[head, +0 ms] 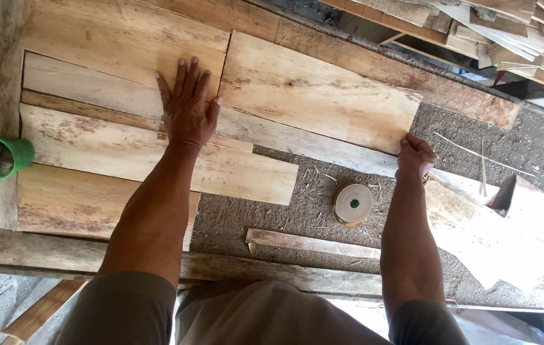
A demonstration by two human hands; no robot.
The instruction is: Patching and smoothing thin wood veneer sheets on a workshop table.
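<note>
Nearest: narrow loose wood strip (313,243) on sawdust-covered bench (527,147), round tape roll (352,204) beyond it, untouched. My right hand (416,157) curled shut, pinching lower right corner of pale thin veneer sheet (317,89). My left hand (186,108) flat, fingers spread, pressing overlapped sheets, gripping nothing. Judgement: veneer light, flexible, brittle, splits along grain; hold at edges, support flat.

Left hand (186,110): flat, palm down, fingers spread toward 12 o'clock, thumb out at 3 o'clock.
Left arm: bare, straight, running from 7 o'clock.
Right hand (416,157): curled, fingers closed in a pinch.
Right arm: bare, rising from 6 o'clock.
</note>
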